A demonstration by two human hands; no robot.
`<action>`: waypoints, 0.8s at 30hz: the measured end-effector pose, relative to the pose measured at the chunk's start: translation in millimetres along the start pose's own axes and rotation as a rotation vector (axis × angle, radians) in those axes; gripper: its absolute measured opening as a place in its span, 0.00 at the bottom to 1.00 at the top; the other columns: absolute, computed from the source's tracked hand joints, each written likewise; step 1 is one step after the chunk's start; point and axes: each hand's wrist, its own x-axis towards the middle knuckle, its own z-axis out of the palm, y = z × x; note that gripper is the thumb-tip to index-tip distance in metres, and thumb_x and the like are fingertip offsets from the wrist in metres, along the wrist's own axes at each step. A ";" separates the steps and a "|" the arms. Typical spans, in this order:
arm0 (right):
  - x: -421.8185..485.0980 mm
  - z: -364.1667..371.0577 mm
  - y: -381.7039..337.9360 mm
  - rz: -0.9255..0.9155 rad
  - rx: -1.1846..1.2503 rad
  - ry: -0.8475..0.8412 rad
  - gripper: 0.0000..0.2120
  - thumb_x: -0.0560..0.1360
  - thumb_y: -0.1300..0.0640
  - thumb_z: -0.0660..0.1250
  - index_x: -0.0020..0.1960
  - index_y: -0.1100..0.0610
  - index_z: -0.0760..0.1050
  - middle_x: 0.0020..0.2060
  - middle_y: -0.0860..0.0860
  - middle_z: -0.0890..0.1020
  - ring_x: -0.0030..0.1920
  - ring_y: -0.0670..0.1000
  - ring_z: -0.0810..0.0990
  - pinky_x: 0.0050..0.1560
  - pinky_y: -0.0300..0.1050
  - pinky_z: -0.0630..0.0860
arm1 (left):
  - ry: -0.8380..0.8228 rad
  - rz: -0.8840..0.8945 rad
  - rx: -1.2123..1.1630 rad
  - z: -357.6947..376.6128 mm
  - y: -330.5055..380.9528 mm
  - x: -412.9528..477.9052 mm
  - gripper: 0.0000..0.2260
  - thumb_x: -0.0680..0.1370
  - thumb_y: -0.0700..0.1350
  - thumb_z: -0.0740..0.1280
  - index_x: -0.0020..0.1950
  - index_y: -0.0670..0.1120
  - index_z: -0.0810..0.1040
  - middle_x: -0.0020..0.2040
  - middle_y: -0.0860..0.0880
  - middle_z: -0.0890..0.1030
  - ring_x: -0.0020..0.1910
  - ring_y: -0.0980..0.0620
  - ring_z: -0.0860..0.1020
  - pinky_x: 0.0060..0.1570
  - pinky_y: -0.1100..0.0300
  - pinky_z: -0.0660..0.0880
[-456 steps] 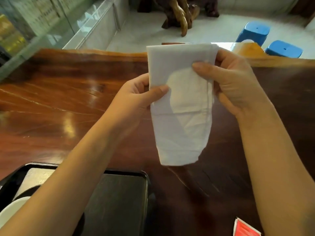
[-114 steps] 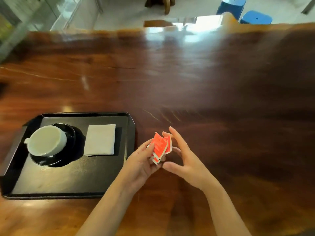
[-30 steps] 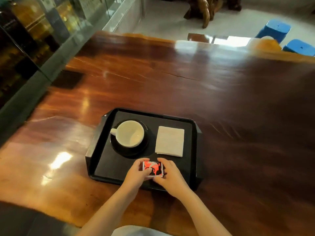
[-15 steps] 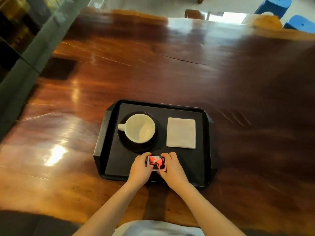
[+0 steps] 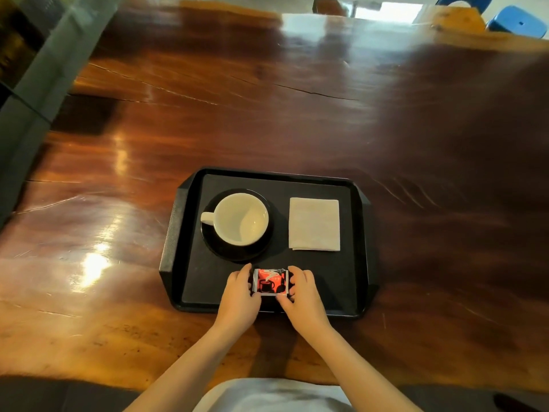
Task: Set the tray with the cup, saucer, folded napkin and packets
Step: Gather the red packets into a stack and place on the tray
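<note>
A black tray [image 5: 178, 221] lies on the wooden table. On its left half stands an empty white cup [image 5: 240, 219] on a black saucer [image 5: 237, 254], handle to the left. A folded white napkin [image 5: 314, 223] lies flat on the right half. At the tray's near edge rests a small stack of red packets [image 5: 270, 282] printed with a dark cup. My left hand [image 5: 239, 295] grips the stack's left side and my right hand [image 5: 303, 295] its right side, fingertips curled around the edges.
The glossy wooden table [image 5: 267, 114] stretches far beyond the tray, with a crack running across it. A glass partition [image 5: 35, 63] borders the left side. Blue stools [image 5: 518, 22] stand past the far right edge.
Both hands carried the red packets from the table onto the tray's near edge and now press them flat there. The view has shifted, so the tray sits more centred.
</note>
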 end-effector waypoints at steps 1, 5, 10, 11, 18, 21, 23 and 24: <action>0.2 1.2 -0.7 0.000 0.001 0.001 0.29 0.75 0.58 0.67 0.72 0.52 0.59 0.67 0.51 0.66 0.64 0.49 0.73 0.59 0.42 0.76 | -0.001 0.001 -0.008 -0.1 0.1 -0.1 0.29 0.77 0.37 0.64 0.75 0.48 0.58 0.71 0.45 0.65 0.68 0.48 0.70 0.60 0.56 0.74; 3.5 5.0 -3.3 -0.003 -0.045 0.021 0.28 0.76 0.58 0.66 0.72 0.52 0.60 0.66 0.50 0.68 0.64 0.49 0.72 0.59 0.41 0.74 | -0.011 0.001 -0.006 1.0 1.6 -1.0 0.28 0.77 0.36 0.64 0.75 0.48 0.59 0.71 0.45 0.66 0.68 0.48 0.70 0.61 0.56 0.73; 5.4 7.3 -4.6 -0.015 -0.078 0.030 0.27 0.76 0.57 0.65 0.73 0.52 0.60 0.66 0.50 0.69 0.65 0.48 0.72 0.60 0.41 0.73 | 0.012 -0.004 0.023 3.6 6.0 -1.7 0.27 0.77 0.37 0.65 0.74 0.47 0.60 0.70 0.45 0.67 0.68 0.47 0.70 0.62 0.55 0.72; 5.2 7.3 -4.6 -0.018 -0.080 0.031 0.27 0.76 0.57 0.65 0.73 0.52 0.60 0.66 0.50 0.69 0.65 0.48 0.72 0.60 0.41 0.73 | 0.017 -0.005 0.026 3.8 7.2 -1.9 0.27 0.76 0.37 0.65 0.74 0.47 0.61 0.70 0.45 0.67 0.68 0.47 0.70 0.62 0.55 0.72; -0.1 5.1 -3.2 -0.068 -0.120 -0.024 0.33 0.75 0.58 0.67 0.75 0.50 0.54 0.67 0.50 0.65 0.67 0.49 0.69 0.62 0.44 0.72 | 0.022 0.000 0.041 5.3 8.7 -2.9 0.27 0.76 0.36 0.64 0.74 0.46 0.61 0.71 0.45 0.66 0.69 0.47 0.69 0.63 0.55 0.71; -1.4 5.3 -4.0 -0.072 -0.183 -0.006 0.30 0.75 0.58 0.67 0.73 0.52 0.58 0.66 0.51 0.67 0.65 0.50 0.71 0.62 0.44 0.74 | 0.024 -0.003 0.055 6.1 10.2 -4.6 0.27 0.76 0.35 0.64 0.73 0.46 0.61 0.71 0.45 0.65 0.70 0.46 0.67 0.63 0.55 0.71; -1.2 4.7 -4.8 -0.065 -0.186 0.016 0.29 0.75 0.58 0.67 0.72 0.52 0.59 0.66 0.52 0.68 0.64 0.50 0.72 0.61 0.44 0.75 | 0.024 0.000 0.057 7.2 11.7 -5.3 0.27 0.76 0.35 0.64 0.73 0.46 0.62 0.71 0.44 0.65 0.70 0.47 0.67 0.64 0.55 0.71; -0.8 4.3 -4.6 -0.062 -0.184 0.026 0.29 0.75 0.58 0.67 0.72 0.53 0.59 0.66 0.52 0.69 0.64 0.50 0.72 0.61 0.44 0.75 | 0.024 0.003 0.054 7.9 12.4 -5.1 0.27 0.76 0.35 0.64 0.73 0.46 0.62 0.71 0.44 0.65 0.70 0.47 0.67 0.64 0.55 0.70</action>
